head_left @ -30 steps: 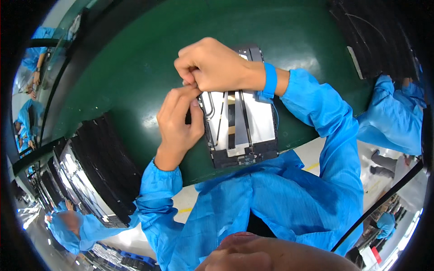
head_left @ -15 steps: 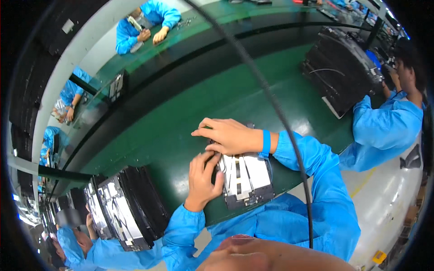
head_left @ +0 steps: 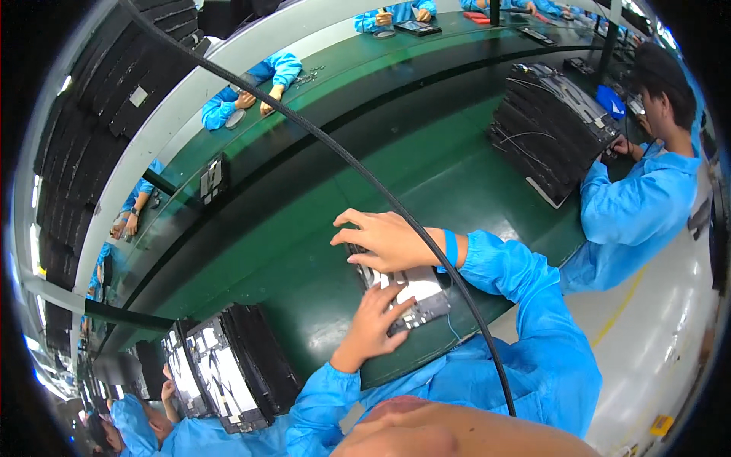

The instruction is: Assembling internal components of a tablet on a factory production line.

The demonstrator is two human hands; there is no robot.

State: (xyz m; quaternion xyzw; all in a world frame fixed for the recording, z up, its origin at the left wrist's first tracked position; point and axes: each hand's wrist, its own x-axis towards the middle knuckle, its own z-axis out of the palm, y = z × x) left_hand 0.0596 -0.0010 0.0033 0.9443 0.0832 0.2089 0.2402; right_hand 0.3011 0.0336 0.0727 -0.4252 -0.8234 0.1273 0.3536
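Observation:
A flat electronic assembly (head_left: 415,288), with shiny silver panels and a dark circuit strip along its near edge, lies on the green bench in front of me. My left hand (head_left: 375,320) rests over its lower left part, fingers spread across the silver panels. Over the far left edge is my right hand (head_left: 388,242), its fingers apart and bent, thumb toward the assembly. Whether those fingertips press on it is partly hidden. A blue band (head_left: 451,247) circles my right wrist.
A black cable (head_left: 343,152) crosses diagonally in front of the bench (head_left: 304,251). Stacked dark assemblies (head_left: 228,365) stand at the left, and another stack (head_left: 548,129) at the far right, beside a co-worker (head_left: 647,190) in blue. Other people work across the bench.
My left hand has shifted from the assembly's left edge onto its silver panels, with its fingers spreading. My right hand's fingers have opened slightly at the far edge. The whole view has shifted a little.

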